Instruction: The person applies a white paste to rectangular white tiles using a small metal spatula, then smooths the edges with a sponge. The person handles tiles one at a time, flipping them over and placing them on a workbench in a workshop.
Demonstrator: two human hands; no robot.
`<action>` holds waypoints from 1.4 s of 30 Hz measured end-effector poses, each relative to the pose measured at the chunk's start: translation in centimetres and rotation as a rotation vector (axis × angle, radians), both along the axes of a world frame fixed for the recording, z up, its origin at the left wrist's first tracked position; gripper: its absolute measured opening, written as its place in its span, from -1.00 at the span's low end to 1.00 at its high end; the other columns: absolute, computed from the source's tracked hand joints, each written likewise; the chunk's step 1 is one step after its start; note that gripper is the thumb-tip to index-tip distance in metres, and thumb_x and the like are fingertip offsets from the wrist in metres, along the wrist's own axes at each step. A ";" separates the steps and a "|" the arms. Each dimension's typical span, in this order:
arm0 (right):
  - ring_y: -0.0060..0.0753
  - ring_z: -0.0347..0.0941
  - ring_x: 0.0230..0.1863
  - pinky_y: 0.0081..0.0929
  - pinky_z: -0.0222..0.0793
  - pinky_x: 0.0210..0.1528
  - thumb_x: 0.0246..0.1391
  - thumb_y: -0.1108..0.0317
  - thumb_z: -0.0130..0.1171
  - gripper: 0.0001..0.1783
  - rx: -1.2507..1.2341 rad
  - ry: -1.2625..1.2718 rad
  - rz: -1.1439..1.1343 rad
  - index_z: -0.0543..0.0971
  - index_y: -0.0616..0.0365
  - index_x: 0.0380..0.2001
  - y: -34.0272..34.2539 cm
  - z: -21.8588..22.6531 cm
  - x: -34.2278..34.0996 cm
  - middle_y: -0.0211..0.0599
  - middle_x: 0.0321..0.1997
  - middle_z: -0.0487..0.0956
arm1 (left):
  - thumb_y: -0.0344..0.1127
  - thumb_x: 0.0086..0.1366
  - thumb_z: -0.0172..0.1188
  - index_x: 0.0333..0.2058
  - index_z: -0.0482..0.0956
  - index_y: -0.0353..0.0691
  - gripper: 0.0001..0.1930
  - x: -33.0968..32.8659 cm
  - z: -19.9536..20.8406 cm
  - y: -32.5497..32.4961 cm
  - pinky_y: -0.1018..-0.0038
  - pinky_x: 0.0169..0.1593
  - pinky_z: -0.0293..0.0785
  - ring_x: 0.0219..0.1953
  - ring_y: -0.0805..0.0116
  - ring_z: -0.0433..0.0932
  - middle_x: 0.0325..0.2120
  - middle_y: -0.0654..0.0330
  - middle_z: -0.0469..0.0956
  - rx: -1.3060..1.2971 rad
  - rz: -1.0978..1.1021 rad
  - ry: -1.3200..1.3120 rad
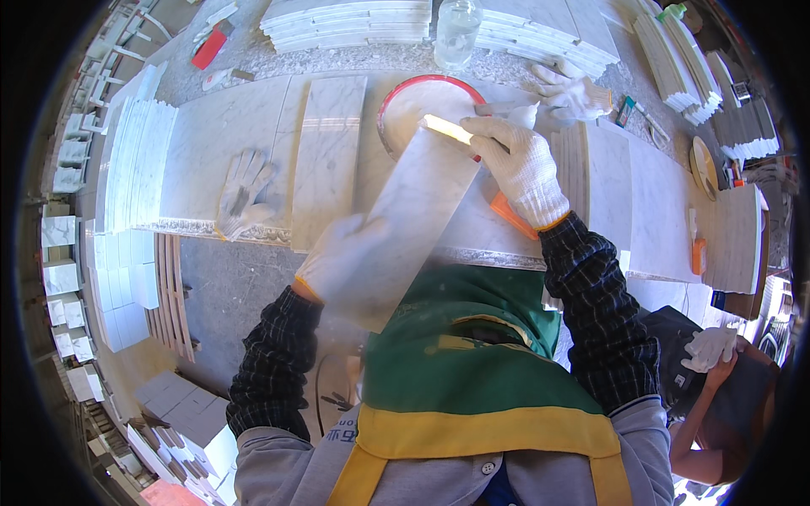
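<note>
My left hand (337,253), in a white knit glove and slightly blurred, grips a long white-grey marble tile (413,198) by its near left side. The tile is tilted, its far end over a round red-rimmed basin (422,83) of whitish material. Closed in the same kind of glove, my right hand (525,164) holds a narrow, brightly lit flat strip (448,129) against the tile's far edge. Glare hides what kind of tool it is. An orange object (512,215) lies on the bench below my right wrist.
Another marble tile (329,152) lies left of the basin, near a spare glove (243,194). Tile stacks (135,160) stand at left and along the back. Behind the basin is a clear water bottle (458,35). Another person's arm (704,422) shows at lower right.
</note>
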State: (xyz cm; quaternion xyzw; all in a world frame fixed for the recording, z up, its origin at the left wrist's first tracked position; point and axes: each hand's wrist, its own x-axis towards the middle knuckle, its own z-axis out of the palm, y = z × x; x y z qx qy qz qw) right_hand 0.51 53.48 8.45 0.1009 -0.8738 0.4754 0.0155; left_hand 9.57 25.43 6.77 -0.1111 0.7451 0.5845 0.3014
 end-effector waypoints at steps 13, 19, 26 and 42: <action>0.05 0.64 -0.10 -0.09 0.53 -0.02 0.23 0.09 0.15 -0.62 0.468 -0.096 0.046 0.71 0.08 -0.06 0.8 -0.2 -0.5 -0.01 -0.13 0.70 | -0.05 0.45 0.22 0.04 0.62 -0.44 -0.52 -0.3 0.4 0.0 0.52 -0.10 0.49 -0.17 0.59 0.51 -0.22 0.29 0.64 -0.005 -0.026 0.001; 0.03 0.65 -0.06 -0.19 0.52 0.01 0.18 0.09 0.23 -0.63 0.157 -0.129 -0.138 0.72 -0.01 -0.02 5.0 0.9 0.4 0.02 -0.12 0.69 | -0.03 0.44 0.23 0.04 0.62 -0.44 -0.50 -0.1 0.2 -0.1 0.53 -0.09 0.49 -0.18 0.57 0.52 -0.22 0.28 0.65 -0.062 -0.050 0.018; 0.01 0.66 0.00 -0.20 0.53 0.05 0.15 0.06 0.25 -0.51 0.302 0.006 -0.402 0.66 0.14 0.05 6.8 -3.1 -3.0 0.04 -0.04 0.70 | -0.02 0.43 0.23 0.05 0.62 -0.43 -0.49 0.1 -0.9 -0.3 0.54 -0.09 0.48 -0.18 0.59 0.51 -0.23 0.30 0.64 -0.012 0.000 0.033; -0.53 0.53 -0.20 -0.50 0.47 -0.10 0.24 0.21 0.33 -0.67 -0.507 -0.025 -0.336 0.66 0.25 -0.09 4.2 -0.3 0.8 -0.37 -0.21 0.66 | 0.00 0.44 0.22 0.01 0.62 -0.42 -0.50 0.2 -0.3 -0.2 0.55 -0.05 0.43 -0.15 0.60 0.47 -0.22 0.33 0.60 -0.012 -0.041 0.030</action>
